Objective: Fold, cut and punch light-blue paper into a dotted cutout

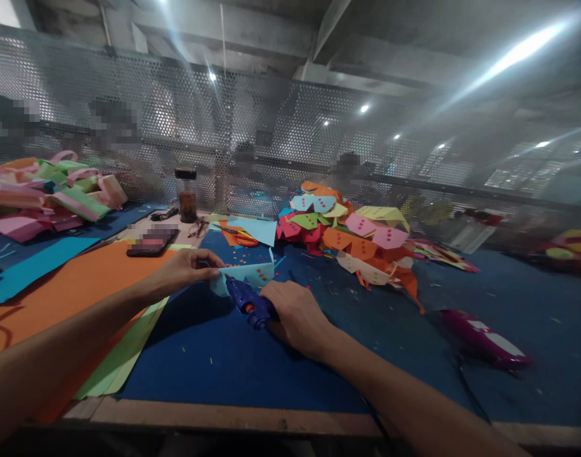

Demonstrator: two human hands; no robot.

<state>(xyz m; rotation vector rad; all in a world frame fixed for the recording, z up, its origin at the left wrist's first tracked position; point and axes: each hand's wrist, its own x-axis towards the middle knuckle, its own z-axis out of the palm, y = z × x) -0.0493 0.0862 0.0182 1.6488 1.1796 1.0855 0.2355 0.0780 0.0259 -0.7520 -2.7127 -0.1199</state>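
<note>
A light blue folded paper piece with red dots (257,274) is pinched at its left end by my left hand (188,273). My right hand (297,311) is wrapped round a blue glue gun (249,301). The gun's tip points up and left, close to the paper near my left fingers; whether it touches cannot be told. Small orange and red paper bits lie behind the blue paper. Orange-handled scissors (245,238) rest just beyond, beside a pale blue sheet (257,228).
Dotted paper shapes (361,238) are heaped at centre right. Left are large orange sheets (81,292), a phone (152,242), a dark-lidded bottle (186,195) and stacked paper strips (47,193). A purple glue gun-like tool (483,339) lies right. Behind stands a perforated metal screen (281,127).
</note>
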